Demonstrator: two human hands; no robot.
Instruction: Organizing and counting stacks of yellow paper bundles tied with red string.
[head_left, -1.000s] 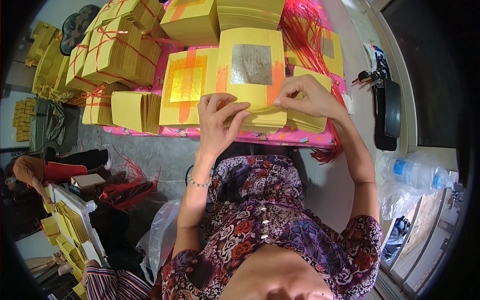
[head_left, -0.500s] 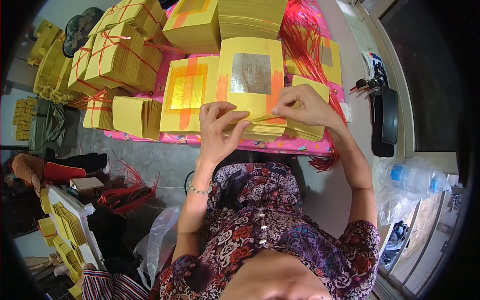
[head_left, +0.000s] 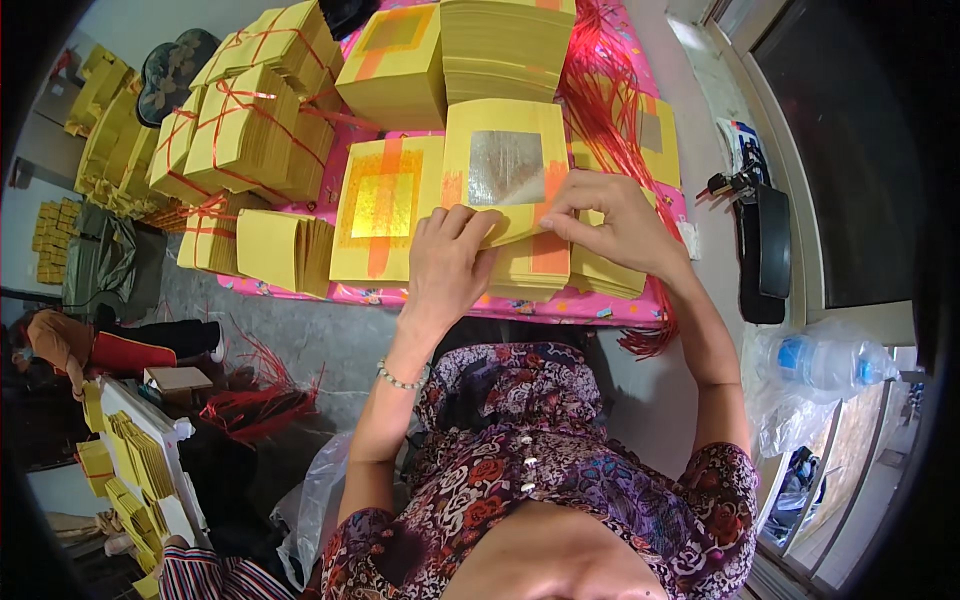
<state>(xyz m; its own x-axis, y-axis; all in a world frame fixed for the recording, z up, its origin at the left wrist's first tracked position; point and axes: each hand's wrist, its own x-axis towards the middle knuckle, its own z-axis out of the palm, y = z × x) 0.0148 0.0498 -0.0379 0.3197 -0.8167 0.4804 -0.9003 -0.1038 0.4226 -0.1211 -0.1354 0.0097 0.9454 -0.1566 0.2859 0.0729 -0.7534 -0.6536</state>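
A stack of yellow joss paper lies in front of me. Its top sheet bears a silver foil square and orange stripes. The sheet's near edge is raised and curls back toward the foil. My left hand has its fingers bent over the left part of that edge, thumb underneath. On the right, my right hand pinches the same edge between thumb and forefinger. Beside my left hand lies a stack with a gold foil square. Partly under my right hand is another yellow stack.
Red-tied paper bundles stand at the far left of the pink table cover; taller stacks are at the back. Red strands hang along the right. Other people, one with a striped sleeve, are at lower left.
The top sheet's near edge has lifted and folded back from the stack. My left hand has turned over it, fingers closing in. The whole view has shifted slightly.
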